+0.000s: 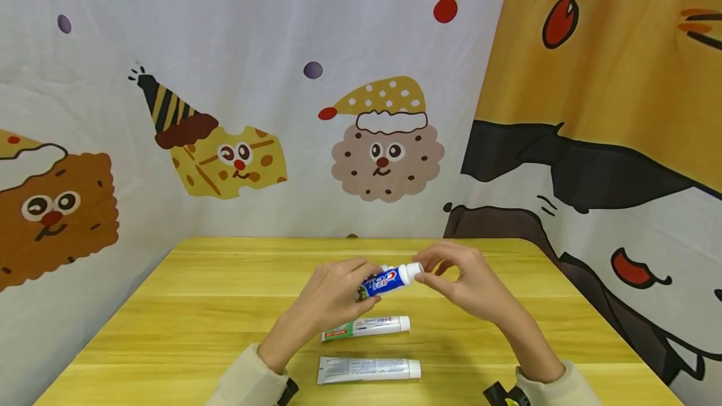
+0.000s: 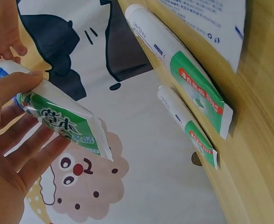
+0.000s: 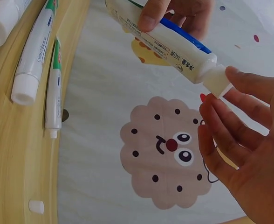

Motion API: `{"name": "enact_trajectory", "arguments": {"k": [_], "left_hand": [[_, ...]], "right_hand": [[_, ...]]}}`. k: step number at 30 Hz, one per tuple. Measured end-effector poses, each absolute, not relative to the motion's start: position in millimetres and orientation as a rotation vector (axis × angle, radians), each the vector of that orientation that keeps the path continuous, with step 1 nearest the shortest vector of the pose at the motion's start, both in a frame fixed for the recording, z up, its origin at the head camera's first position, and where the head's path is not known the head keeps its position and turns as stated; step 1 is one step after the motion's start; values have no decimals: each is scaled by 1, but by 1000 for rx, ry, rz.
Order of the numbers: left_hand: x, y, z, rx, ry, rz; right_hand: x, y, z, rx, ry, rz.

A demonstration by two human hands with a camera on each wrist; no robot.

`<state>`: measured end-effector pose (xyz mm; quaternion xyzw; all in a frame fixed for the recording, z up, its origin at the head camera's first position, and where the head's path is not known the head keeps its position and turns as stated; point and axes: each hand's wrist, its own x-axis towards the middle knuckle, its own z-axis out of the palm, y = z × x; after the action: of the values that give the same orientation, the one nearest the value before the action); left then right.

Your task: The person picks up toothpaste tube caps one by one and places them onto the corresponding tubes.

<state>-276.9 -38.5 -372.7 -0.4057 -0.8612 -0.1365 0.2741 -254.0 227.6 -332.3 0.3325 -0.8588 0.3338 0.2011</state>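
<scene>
A blue, white and green toothpaste tube (image 1: 386, 282) is held up over the table, slanting, with its capped end toward the right. My left hand (image 1: 338, 290) grips its body, thumb on one face and fingers behind, as the left wrist view shows. At the other end my right hand (image 1: 465, 277) pinches the white cap (image 3: 218, 81) between thumb and fingertips. The cap sits at the tube's mouth. Below the hands lie a white and green toothpaste tube (image 1: 369, 327) and, nearer the front, a white printed tube (image 1: 369, 369).
Farther back lies a smaller white and green tube (image 2: 187, 126), its narrow nozzle bare; the left hand mostly hides it in the head view. A small white cap (image 3: 36, 206) rests on the wooden table (image 1: 214, 312). A cartoon-printed cloth (image 1: 254, 36) hangs behind the table.
</scene>
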Motion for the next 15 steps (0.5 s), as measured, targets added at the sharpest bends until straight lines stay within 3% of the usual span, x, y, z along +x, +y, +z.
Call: {"name": "enact_trajectory", "arguments": {"k": [15], "left_hand": [[-277,-37,-375,-1085,-2324,-345]], "right_hand": [[-253,230,-330,957,-2369,883]]}}
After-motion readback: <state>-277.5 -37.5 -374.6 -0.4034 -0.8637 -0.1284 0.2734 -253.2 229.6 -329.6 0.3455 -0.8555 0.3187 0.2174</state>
